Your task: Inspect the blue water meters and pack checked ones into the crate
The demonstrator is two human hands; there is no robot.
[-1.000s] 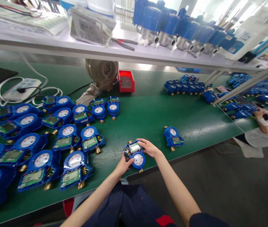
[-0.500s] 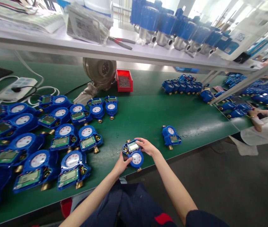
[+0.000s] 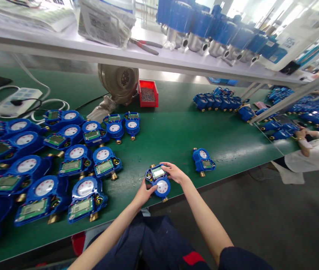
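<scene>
Blue water meter (image 3: 157,182) between both grips (image 3: 175,173)

Bare left hand (image 3: 146,194) and right hand (image 3: 175,173) close together

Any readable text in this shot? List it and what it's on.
Nothing can be read for certain.
On the blue plastic water meter between the left hand and right hand: LCD window and white dial, too small to read.
On the clear plastic bag of printed paper on the white shelf: print too blurred.
On the white box, far right: lettering too blurred.

Assembly workshop, green bench (image 3: 173,138) (water meters (image 3: 76,160))
</scene>
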